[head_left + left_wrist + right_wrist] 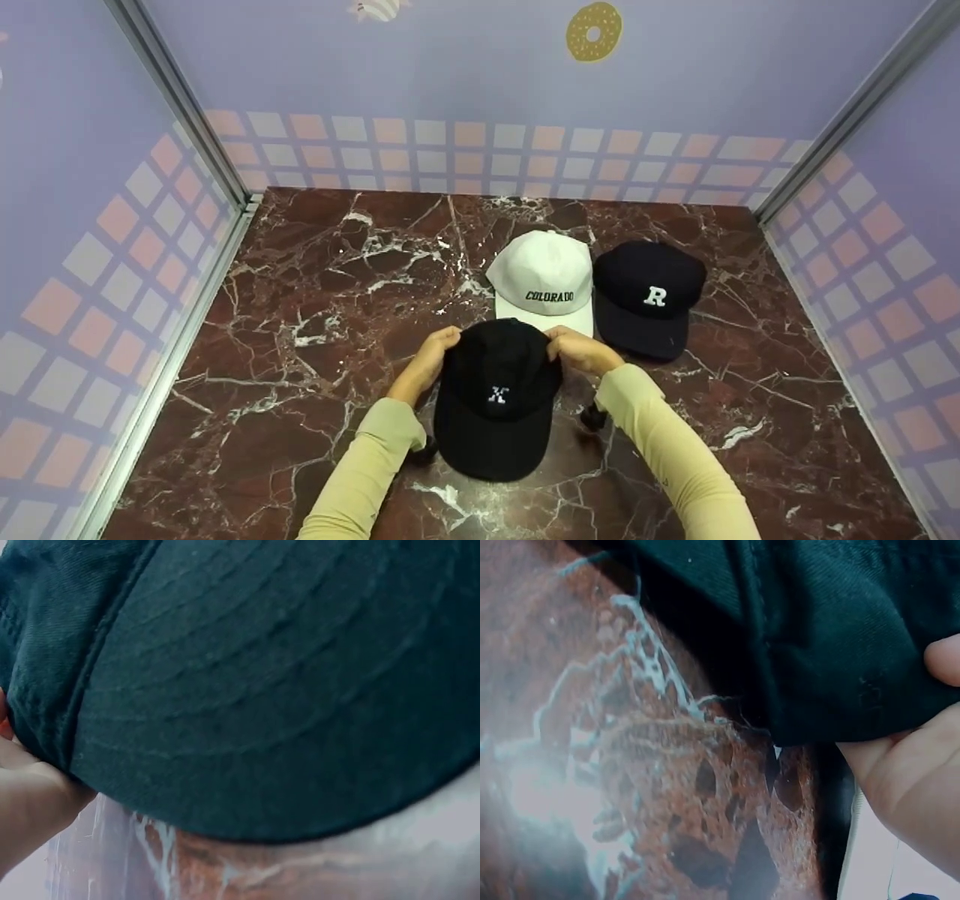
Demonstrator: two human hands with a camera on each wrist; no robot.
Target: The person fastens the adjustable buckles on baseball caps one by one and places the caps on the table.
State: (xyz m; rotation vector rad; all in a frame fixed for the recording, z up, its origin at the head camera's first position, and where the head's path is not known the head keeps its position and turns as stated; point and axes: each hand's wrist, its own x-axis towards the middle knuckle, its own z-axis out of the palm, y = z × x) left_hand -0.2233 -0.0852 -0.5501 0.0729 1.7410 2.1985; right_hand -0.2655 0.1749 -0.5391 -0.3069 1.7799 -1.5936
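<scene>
A black baseball cap (499, 442) with a small white emblem faces me, brim toward the near side. My left hand (430, 361) grips the left edge of its crown. On the opposite edge my right hand (583, 349) pinches the fabric. In the left wrist view the stitched brim (285, 705) fills most of the picture, with the left hand (37, 799) at the cap's rim. The right wrist view has the right hand (919, 772) holding the crown's lower edge, which stands above the marble surface; fingers inside the cap are mostly hidden.
Behind the black cap lies a white cap (544, 270) lettered COLORADO, its brim partly covered. To its right sits a dark cap (649, 277) with a white R. The brown marble surface (337, 300) is enclosed by purple panels (480, 82) at the back and sides.
</scene>
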